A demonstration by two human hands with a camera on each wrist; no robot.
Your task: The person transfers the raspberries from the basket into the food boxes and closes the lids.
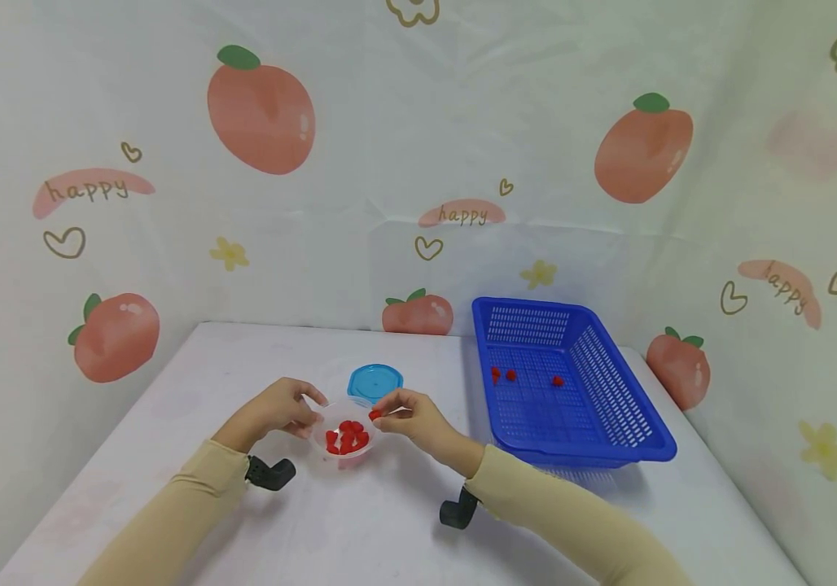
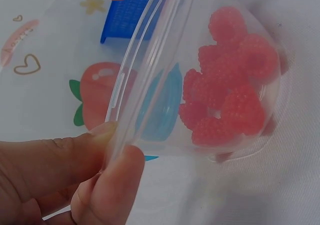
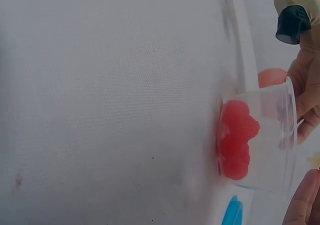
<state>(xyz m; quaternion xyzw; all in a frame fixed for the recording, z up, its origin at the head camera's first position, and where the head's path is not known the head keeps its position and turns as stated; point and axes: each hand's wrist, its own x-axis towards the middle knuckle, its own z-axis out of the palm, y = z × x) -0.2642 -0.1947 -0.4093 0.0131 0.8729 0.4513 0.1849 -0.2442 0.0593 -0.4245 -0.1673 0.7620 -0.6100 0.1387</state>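
Observation:
A clear plastic tub (image 1: 332, 413) stands on the white table with several red raspberries (image 2: 225, 80) heaped at its bottom. My left hand (image 1: 282, 409) pinches its rim between thumb and fingers, as the left wrist view shows closely. At the opposite side of the rim, my right hand (image 1: 422, 423) holds a single raspberry (image 1: 375, 414) at its fingertips. In the right wrist view only a bit of that hand's fingers (image 3: 302, 200) appears at the lower right edge. Just behind the tub lies a round blue lid (image 1: 376, 380).
To the right stands a large blue plastic basket (image 1: 539, 419) with slotted walls. A few raspberries (image 1: 510, 375) lie in it, toward its left and middle. A printed cloth (image 1: 345, 268) hangs behind the table (image 1: 243, 350). Each wrist carries a black camera mount (image 1: 272, 473).

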